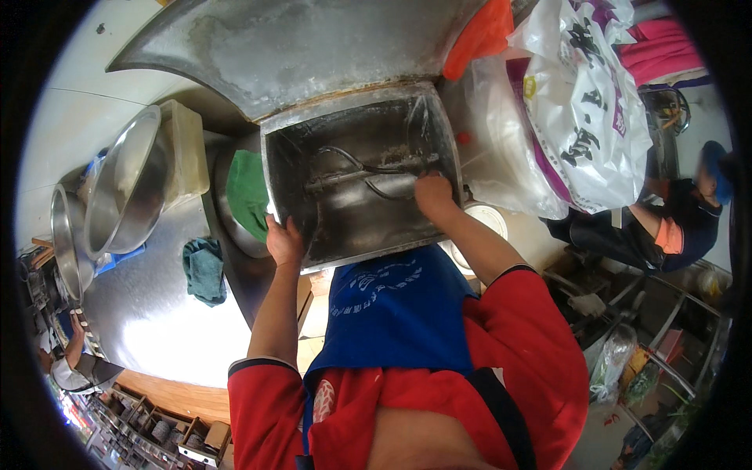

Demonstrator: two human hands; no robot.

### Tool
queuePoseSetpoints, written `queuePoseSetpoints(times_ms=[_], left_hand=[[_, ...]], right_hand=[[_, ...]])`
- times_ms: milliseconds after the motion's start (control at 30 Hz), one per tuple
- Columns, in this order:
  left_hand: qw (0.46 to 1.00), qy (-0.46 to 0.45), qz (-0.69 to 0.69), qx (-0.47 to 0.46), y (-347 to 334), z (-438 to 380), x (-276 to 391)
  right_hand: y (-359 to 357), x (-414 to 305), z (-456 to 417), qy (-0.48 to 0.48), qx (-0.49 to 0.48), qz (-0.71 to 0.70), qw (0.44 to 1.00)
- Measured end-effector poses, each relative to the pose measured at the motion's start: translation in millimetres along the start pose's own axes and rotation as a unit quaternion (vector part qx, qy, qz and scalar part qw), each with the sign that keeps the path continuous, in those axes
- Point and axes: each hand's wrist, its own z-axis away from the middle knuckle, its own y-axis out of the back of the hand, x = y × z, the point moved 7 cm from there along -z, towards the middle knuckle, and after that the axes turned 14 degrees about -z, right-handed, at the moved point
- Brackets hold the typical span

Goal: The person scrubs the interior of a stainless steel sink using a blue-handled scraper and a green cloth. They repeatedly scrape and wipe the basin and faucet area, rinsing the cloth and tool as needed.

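Note:
Before me is the open metal tub of what looks like a dough mixer [445, 126], its inner walls stained and whitish in places. Curved metal mixing bars [345, 155] and a straight shaft [335, 180] cross its inside. My left hand [285, 241] grips the left rim near the front corner, thumb inside. My right hand [433, 191] reaches over the front edge to the right inner wall, fingers curled near the shaft's end; whatever it may hold is hidden. Behind the tub, the large metal lid [329, 53] stands raised. A green cloth [247, 194] hangs beside the left rim.
Left, a steel table [153, 282] carries a dark green rag [204, 271], large steel bowls [126, 182] and a plastic bin [185, 153]. Right are a bulky printed white sack [593, 117], a red-orange cloth [479, 38] and a white round lid [486, 222]. Other people [675, 223] are at both sides.

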Motion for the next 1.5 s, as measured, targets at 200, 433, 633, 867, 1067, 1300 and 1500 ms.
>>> queuePoseSetpoints(times_ms=[200,433,633,867,1067,1300,1500], left_hand=[[1.0,-0.003,0.0,0.008,3.4,2.3,2.5],[1.0,0.013,0.014,0.004,3.1,1.3,4.1],[1.0,0.022,0.011,0.0,10.2,3.2,4.4],[1.0,0.017,0.026,0.004,11.0,4.8,10.7],[1.0,0.018,0.01,0.014,2.1,3.2,1.1],[0.999,0.019,0.03,-0.005,-1.7,1.5,-5.6],[0.999,0.002,0.036,0.018,0.3,0.8,1.7]], right_hand=[[3.4,3.7,-2.5,0.007,0.072,-0.002,0.997],[-19.3,15.2,-38.5,0.022,-0.01,-0.006,1.0],[-6.9,0.8,-6.7,0.076,-0.039,-0.007,0.996],[-43.7,-6.2,22.9,0.002,0.045,0.075,0.996],[-58.4,12.7,12.6,0.02,0.015,0.065,0.998],[-35.6,26.5,11.8,-0.114,-0.008,-0.189,0.975],[-16.1,30.5,-6.2,-0.04,0.011,-0.24,0.97]])
